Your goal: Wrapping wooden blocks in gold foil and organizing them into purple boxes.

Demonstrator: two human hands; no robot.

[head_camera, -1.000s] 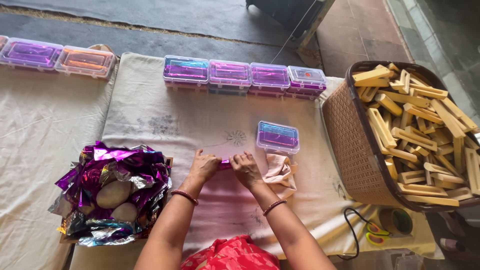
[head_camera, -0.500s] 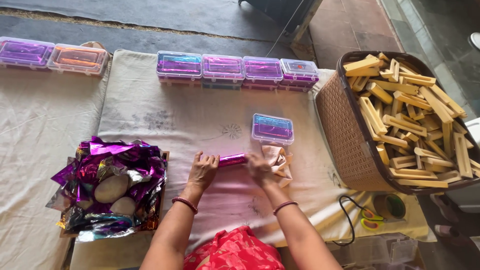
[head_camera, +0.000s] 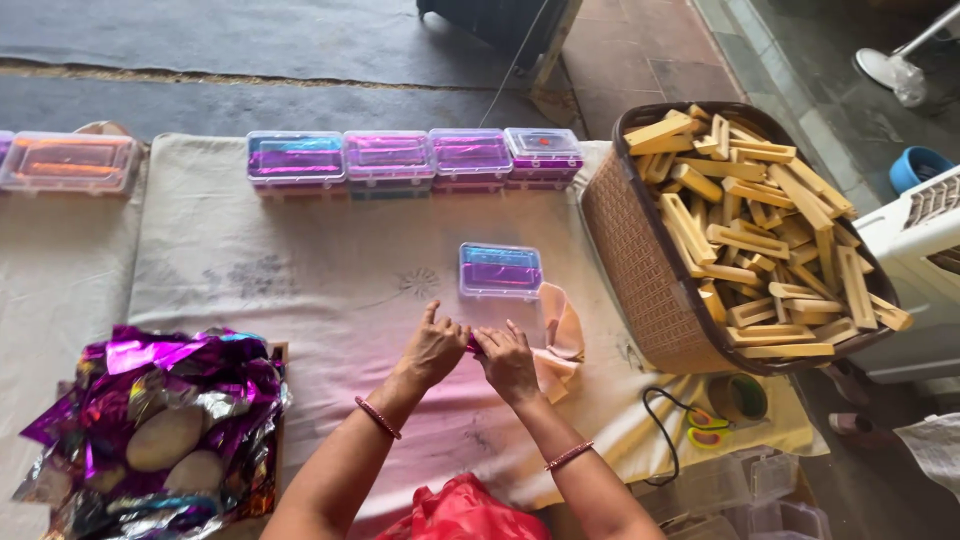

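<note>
The two hands have come back together. The left hand (head_camera: 435, 347) and right hand (head_camera: 507, 358) touch, fingers pinching a shiny pink roll (head_camera: 470, 346), mostly hidden between them, on the cloth (head_camera: 330, 300) just near a small clear box (head_camera: 500, 270).

Glossy crinkled foil (head_camera: 150, 400) lower left; clear smooth plastic boxes (head_camera: 410, 158) upper centre; matt cloth (head_camera: 300, 290); bare wood blocks (head_camera: 760, 230) in woven basket (head_camera: 640, 270)
</note>
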